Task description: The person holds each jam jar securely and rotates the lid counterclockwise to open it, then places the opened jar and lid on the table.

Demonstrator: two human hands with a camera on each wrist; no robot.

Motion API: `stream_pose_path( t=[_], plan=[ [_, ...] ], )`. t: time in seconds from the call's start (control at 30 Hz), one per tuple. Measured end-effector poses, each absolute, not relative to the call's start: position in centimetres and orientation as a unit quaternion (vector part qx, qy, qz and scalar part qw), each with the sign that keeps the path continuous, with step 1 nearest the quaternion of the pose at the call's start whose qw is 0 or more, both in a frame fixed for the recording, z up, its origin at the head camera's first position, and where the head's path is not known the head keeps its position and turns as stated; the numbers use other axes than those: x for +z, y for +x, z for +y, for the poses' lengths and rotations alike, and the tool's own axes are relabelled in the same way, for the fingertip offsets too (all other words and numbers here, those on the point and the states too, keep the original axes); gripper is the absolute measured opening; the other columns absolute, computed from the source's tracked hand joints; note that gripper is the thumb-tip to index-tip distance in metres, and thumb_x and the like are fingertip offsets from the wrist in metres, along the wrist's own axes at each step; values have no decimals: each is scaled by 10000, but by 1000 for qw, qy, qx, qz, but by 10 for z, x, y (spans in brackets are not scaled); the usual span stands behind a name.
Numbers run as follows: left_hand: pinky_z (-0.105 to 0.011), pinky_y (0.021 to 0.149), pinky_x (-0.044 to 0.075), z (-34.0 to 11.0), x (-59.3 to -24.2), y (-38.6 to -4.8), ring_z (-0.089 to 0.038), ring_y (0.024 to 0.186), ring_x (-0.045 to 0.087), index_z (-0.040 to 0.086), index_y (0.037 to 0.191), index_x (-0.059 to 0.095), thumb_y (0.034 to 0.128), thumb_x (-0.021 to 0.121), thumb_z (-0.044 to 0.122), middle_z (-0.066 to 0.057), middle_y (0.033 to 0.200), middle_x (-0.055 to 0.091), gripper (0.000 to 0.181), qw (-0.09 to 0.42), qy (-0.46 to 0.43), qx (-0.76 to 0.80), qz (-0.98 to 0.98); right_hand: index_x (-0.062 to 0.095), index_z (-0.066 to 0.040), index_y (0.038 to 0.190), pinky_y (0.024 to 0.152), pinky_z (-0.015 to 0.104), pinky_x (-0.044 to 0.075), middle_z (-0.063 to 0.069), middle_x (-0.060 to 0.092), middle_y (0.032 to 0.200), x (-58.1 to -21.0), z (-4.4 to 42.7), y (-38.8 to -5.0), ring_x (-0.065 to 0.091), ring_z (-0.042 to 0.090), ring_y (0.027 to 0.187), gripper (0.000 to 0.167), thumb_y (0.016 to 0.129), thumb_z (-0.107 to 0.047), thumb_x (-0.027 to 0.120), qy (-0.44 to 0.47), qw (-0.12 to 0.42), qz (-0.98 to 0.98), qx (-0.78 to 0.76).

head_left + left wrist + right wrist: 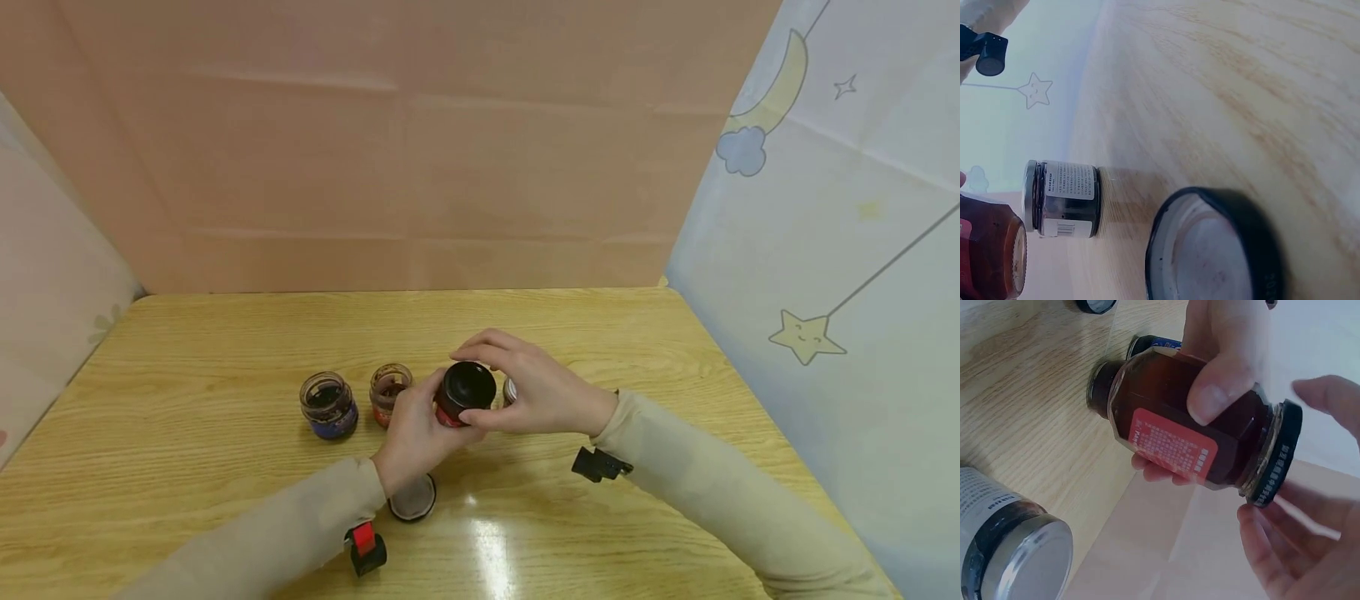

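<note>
Pink cloth fills the upper frame behind a wood-grain table, and at centre, look, the red-labelled jar is up in the air, tilted! Left hand grips its body, presumably to steady it and leave the dark lid clear. Right hand spreads wide around that lid, one digit just off the rim. Centre-left, two uncovered jars stand apart, seemingly to keep elbow room; lower down, a loose lid lies underside up.

“20” on dark lid, red label illegible
</note>
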State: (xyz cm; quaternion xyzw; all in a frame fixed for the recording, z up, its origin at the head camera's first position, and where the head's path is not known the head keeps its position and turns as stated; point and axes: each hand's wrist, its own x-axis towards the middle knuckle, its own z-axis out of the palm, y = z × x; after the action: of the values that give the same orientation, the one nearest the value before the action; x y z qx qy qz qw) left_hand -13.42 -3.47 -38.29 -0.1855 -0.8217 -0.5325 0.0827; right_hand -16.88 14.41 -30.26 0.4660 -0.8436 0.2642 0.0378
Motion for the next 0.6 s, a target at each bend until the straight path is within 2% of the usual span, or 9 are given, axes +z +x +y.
stream_pose_path(
  t=[0.17, 0.33, 0.6],
  plan=[
    [-280, 771, 535, -36, -382, -135, -144, 926, 665, 101, 1201, 615, 713, 829, 123, -25, 1055, 707, 533, 80, -182, -534, -822, 643, -76, 1164, 815, 280, 504, -24, 604, 1052, -303, 141, -168, 559, 78, 927, 607, 728, -467, 801, 433, 67, -864, 248],
    [-297, 828, 539, -36, -382, -135, -144, 983, 663, 114, 1210, 619, 719, 827, 127, -21, 1084, 702, 533, 66, -178, -539, -821, 676, -97, 1089, 732, 222, 488, -53, 593, 968, -303, 140, -170, 548, 51, 844, 496, 739, -424, 801, 434, 60, -865, 246],
    [-290, 813, 542, -37, -383, -134, -154, 963, 668, 106, 1202, 613, 713, 836, 124, -24, 1070, 703, 538, 71, -187, -541, -817, 638, -79, 1189, 871, 283, 489, -27, 594, 1082, -301, 144, -172, 552, 83, 1005, 503, 783, -347, 766, 470, 35, -845, 251]
  ],
)
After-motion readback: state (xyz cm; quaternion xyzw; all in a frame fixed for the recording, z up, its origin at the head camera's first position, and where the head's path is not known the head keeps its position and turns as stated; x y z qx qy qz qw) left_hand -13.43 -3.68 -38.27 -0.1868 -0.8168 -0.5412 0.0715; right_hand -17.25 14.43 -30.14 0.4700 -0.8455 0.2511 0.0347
